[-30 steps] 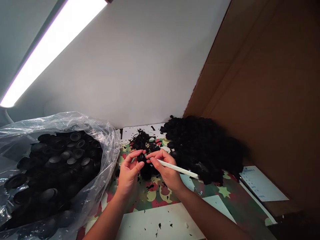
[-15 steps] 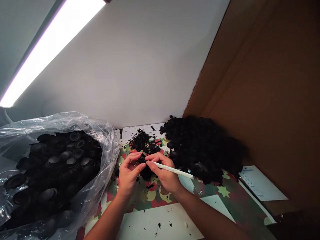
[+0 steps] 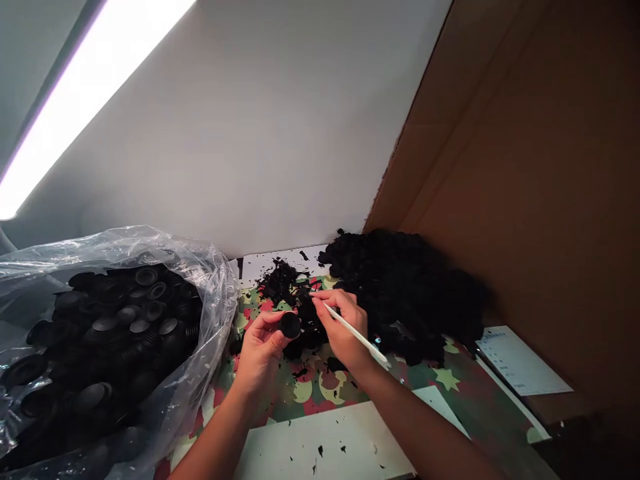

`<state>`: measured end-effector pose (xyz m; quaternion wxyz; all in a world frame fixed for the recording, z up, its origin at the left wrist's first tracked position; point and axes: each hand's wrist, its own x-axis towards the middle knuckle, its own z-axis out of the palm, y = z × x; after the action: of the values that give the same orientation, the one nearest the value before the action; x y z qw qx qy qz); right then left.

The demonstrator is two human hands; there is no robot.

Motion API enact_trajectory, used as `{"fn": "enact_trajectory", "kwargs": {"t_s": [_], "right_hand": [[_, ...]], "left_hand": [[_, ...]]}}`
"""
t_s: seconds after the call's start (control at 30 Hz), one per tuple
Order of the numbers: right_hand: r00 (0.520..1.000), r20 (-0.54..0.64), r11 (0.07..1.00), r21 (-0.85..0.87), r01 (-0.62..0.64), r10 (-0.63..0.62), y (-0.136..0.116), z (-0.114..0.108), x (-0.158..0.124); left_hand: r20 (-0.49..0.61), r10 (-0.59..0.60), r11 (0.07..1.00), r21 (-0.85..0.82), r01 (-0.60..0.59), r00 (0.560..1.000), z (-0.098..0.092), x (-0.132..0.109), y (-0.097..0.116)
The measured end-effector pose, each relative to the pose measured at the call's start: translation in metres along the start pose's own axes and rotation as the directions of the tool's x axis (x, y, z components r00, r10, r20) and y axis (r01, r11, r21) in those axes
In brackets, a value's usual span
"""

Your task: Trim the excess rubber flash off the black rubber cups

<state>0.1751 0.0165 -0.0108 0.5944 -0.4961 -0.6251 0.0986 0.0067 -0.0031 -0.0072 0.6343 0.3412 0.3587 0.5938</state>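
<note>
Between the thumb and fingers of my left hand (image 3: 259,343) is a small black rubber bellows (image 3: 290,325), its round end turned toward me. My right hand (image 3: 346,327) is closed around a slim tool with a white, wrapped-looking handle (image 3: 361,341); its working tip is too small to make out. The right fingertips are apart from the bellows, up and to its right, over dark scraps. Just beyond my hands lies a heap of thin black rubber trimmings (image 3: 279,280).
On the left, a clear plastic bag (image 3: 220,280) holds many black rubber bellows (image 3: 133,313). A big black pile (image 3: 405,287) rises at the right, against a cardboard panel (image 3: 520,200). A white board (image 3: 300,447) with scraps lies in front. A printed card (image 3: 525,360) sits far right.
My right hand has moved away from the bellows, up and to the right, still with the tool. My left hand has turned the bellows so its round end faces me.
</note>
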Motion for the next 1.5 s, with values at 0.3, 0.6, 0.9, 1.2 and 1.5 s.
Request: {"fn": "enact_trajectory", "kwargs": {"t_s": [0.3,0.6,0.9,1.2,1.5], "right_hand": [[0.963,0.253,0.988,0.095,-0.119,0.092,0.002,-0.003,0.007],[0.924,0.322,0.925,0.244,-0.293,0.208,-0.002,-0.001,0.003],[0.972,0.174,0.906,0.368,-0.212,0.157,-0.017,-0.006,-0.004],[0.945,0.309,0.883,0.406,-0.236,0.110,-0.036,-0.002,-0.019],[0.946,0.303,0.877,0.417,-0.241,0.116,-0.036,0.000,-0.019]], "left_hand": [[0.071,-0.121,0.978,-0.164,0.131,0.990,0.000,-0.003,0.010],[0.103,-0.104,0.986,-0.118,0.116,0.989,-0.002,-0.003,0.009],[0.022,-0.019,0.995,-0.094,0.021,1.000,0.001,-0.003,0.009],[-0.077,0.100,0.995,0.016,-0.099,0.992,-0.001,0.000,0.003],[-0.081,0.243,0.963,0.137,-0.230,0.967,-0.001,0.002,-0.002]]}}
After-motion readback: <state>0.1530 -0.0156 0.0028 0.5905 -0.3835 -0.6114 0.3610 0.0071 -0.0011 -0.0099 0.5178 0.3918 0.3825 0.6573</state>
